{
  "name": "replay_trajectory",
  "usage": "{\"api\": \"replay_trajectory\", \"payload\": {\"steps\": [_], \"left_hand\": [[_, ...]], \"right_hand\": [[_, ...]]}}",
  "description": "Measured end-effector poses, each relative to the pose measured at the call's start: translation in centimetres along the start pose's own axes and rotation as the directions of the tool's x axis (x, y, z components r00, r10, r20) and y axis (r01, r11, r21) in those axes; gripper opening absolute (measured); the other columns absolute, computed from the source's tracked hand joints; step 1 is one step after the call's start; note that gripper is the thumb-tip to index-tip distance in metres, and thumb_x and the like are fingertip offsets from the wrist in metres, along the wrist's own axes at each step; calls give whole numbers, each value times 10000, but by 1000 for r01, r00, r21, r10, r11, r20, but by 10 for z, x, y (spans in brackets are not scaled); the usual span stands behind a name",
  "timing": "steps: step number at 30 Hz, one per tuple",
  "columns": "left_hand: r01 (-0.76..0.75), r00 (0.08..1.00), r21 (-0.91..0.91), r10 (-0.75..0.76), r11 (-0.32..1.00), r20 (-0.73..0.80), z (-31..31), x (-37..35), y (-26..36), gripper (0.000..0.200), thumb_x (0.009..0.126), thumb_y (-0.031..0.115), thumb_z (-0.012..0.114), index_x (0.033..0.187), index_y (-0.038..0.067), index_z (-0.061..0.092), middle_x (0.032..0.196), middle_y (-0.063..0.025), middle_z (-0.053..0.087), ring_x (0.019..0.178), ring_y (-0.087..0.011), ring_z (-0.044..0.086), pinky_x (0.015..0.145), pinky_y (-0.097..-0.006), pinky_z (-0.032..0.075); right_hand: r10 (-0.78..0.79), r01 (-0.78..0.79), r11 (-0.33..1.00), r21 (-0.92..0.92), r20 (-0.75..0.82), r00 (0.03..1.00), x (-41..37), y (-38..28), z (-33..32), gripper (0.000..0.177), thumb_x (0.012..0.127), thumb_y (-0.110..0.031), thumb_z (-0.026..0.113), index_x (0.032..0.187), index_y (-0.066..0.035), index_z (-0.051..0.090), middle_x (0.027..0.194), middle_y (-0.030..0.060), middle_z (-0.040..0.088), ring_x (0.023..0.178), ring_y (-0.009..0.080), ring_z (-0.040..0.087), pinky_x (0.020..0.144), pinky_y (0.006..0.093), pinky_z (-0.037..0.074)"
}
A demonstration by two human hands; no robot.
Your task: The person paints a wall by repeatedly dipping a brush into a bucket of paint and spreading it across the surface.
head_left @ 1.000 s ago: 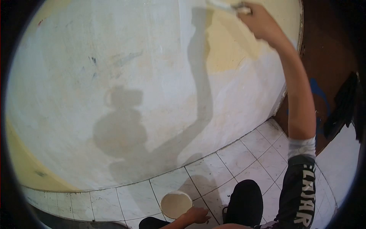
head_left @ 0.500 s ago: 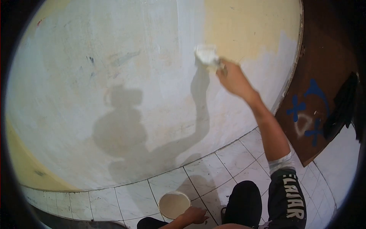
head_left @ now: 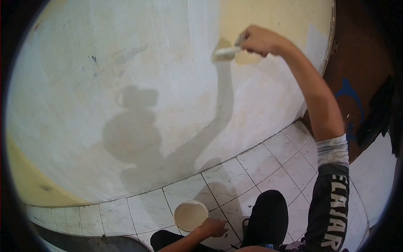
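Note:
My right hand [head_left: 259, 41] grips the handle of a wide paintbrush [head_left: 226, 53], its whitish bristles at the wall [head_left: 180, 92]. The brush lies near the border between whitish paint and a yellow patch [head_left: 273, 21] at the upper right. Low in the view, my left hand [head_left: 215, 228] is beside a round white bucket [head_left: 191, 215] of pale paint, its fingers curled; what they hold, if anything, I cannot make out.
White tiles [head_left: 268, 164] cover the floor along the wall's foot. A brown panel [head_left: 352, 54] with blue marks stands at the right, a black cloth [head_left: 380, 113] hanging by it. A dark rounded edge [head_left: 92, 242] shows at the lower left.
My right hand has moved up and slightly right, and the brush has turned to lie nearly level. More of the yellow patch's lower right is covered in whitish paint. The left hand has barely moved.

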State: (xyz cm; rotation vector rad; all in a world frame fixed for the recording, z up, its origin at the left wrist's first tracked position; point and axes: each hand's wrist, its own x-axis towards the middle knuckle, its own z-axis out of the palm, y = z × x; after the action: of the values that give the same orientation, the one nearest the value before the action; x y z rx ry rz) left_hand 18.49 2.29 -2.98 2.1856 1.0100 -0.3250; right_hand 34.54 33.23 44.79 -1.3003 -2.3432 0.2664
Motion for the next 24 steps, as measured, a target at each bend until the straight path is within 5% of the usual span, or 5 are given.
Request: {"api": "replay_trajectory", "payload": {"steps": [12, 14, 16, 18, 24], "left_hand": [[52, 998, -13, -52, 999, -20, -11, -7, 0, 472, 962, 423, 442, 1088, -8, 585, 993, -252, 639, 937, -429, 634, 790, -524, 507], [51, 998, -3, -51, 999, -36, -8, -8, -3, 469, 960, 424, 444, 1087, -5, 586, 996, -250, 638, 937, -430, 633, 788, -523, 508], [45, 998, 6, -45, 999, -53, -8, -10, -4, 467, 958, 425, 447, 1086, -2, 587, 999, -248, 637, 936, -431, 632, 786, -521, 509], [60, 997, -8, -61, 998, -57, -13, -12, 0, 463, 957, 424, 449, 1090, 2, 583, 1010, -248, 635, 934, -428, 633, 787, -518, 509], [18, 1000, 17, -18, 1000, -22, -12, -9, 4, 463, 961, 426, 441, 1084, 0, 571, 1012, -247, 639, 941, -429, 633, 789, -525, 506]], "right_hand": [[-4, -28, 999, -42, -612, 791, -46, -92, -35, 357, 961, -215, 523, 1213, 31, 589, 869, 135, 614, 691, 182, 543, 600, 321, 461], [-432, 242, 901, -361, -687, 585, 30, 8, -2, 369, 846, -183, 601, 1130, 54, 601, 754, 167, 643, 606, 242, 596, 570, 363, 482], [-381, 276, 924, -263, -675, 632, 0, 14, 66, 315, 835, -173, 605, 1069, 36, 579, 885, 286, 630, 852, 452, 618, 735, 466, 496], [-232, 251, 966, -63, -641, 732, -27, 35, 122, 358, 852, -112, 609, 1167, 52, 560, 857, 268, 628, 726, 285, 620, 663, 386, 482], [15, 17, 992, 128, -242, 970, -96, 62, 184, 299, 843, -80, 561, 1115, 45, 571, 875, 306, 623, 830, 446, 622, 718, 463, 484]]}}
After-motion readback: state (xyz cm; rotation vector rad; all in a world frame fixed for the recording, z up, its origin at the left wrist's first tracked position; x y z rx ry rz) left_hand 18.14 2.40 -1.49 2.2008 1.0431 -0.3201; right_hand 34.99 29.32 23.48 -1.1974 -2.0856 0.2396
